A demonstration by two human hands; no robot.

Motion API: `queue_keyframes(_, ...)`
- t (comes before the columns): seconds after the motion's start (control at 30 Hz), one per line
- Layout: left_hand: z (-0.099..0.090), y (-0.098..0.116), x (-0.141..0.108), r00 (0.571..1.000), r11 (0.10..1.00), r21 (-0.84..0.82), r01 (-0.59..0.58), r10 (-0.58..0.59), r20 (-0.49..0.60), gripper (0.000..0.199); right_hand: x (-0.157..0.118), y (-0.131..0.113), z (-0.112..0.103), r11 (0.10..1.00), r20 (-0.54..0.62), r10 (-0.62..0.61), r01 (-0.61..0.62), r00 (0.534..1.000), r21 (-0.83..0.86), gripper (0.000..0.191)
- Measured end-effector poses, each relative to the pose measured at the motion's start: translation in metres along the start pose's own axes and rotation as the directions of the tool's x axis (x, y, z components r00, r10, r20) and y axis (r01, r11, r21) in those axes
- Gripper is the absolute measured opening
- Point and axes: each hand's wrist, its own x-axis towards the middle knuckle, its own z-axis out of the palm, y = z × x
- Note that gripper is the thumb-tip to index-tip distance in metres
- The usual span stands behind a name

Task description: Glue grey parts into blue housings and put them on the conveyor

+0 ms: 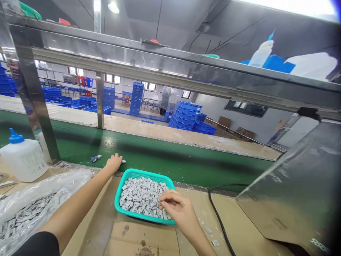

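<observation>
My left hand point(114, 163) reaches out over the near edge of the green belt point(160, 156). Its fingers are bent down beside a small light piece point(123, 161), and what they hold, if anything, is hidden. A dark blue and grey piece point(95, 158) lies on the belt to its left. Many small grey parts point(141, 195) fill a turquoise basket point(145, 217) on the cardboard. Over the basket's right side is my right hand point(177, 208), thumb and forefinger pinched together at the parts; anything between them is too small to name.
A plastic bag of grey parts point(29, 213) and a white bottle with blue cap point(23, 158) are at the left. Right of the basket, a black cable point(220, 220) crosses the cardboard near two loose parts. A metal post point(39, 96) and panel point(298, 170) flank the belt.
</observation>
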Motion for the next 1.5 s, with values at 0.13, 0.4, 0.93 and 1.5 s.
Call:
queue_keyframes(0.13,-0.015,0.019,-0.045,0.998,0.940,-0.336,0.055,-0.053,0.014,0.030,-0.024,-0.018,0.008,0.987,-0.022,0.049,-0.045,0.999,0.153,0.007)
queue_keyframes(0.4,-0.021,0.070,-0.235,0.926,0.292,-0.916,0.276,0.175,0.334,0.024,-0.054,-0.079,0.040,0.909,0.009,-0.405,0.404,0.914,-0.106,0.016)
queue_keyframes(0.93,0.002,0.078,-0.246,0.950,0.514,-0.857,0.037,0.247,0.189,0.024,-0.072,-0.078,0.022,0.932,0.124,-0.268,0.289,0.955,-0.219,0.018)
queue_keyframes(1.5,0.034,0.033,-0.225,0.897,0.120,-0.906,0.406,0.136,0.420,0.025,-0.106,-0.004,0.038,0.949,0.086,-0.074,0.097,0.994,-0.301,0.024)
